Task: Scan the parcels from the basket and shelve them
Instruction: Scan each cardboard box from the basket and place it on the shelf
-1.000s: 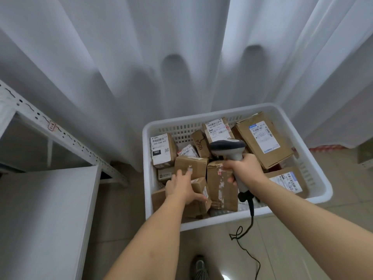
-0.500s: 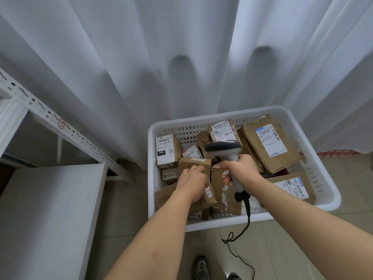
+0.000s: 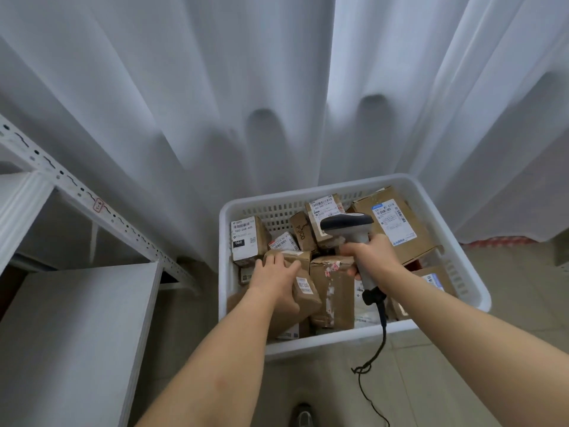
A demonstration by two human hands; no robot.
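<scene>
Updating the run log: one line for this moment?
left hand: grips small brown cardboard parcel | right hand: holds grey handheld scanner | white plastic basket: parcels inside

We see brown parcels (image 3: 331, 291) with white labels in a white slotted basket (image 3: 462, 272) under our hands

So the basket (image 3: 354, 342) sits on the floor right in front of the curtain (image 3: 277, 87), parcels (image 3: 331, 291) piled inside it. Shelf rack (image 3: 77, 334) is off to its left, and the scanner (image 3: 354, 232) hangs above the pile.
</scene>
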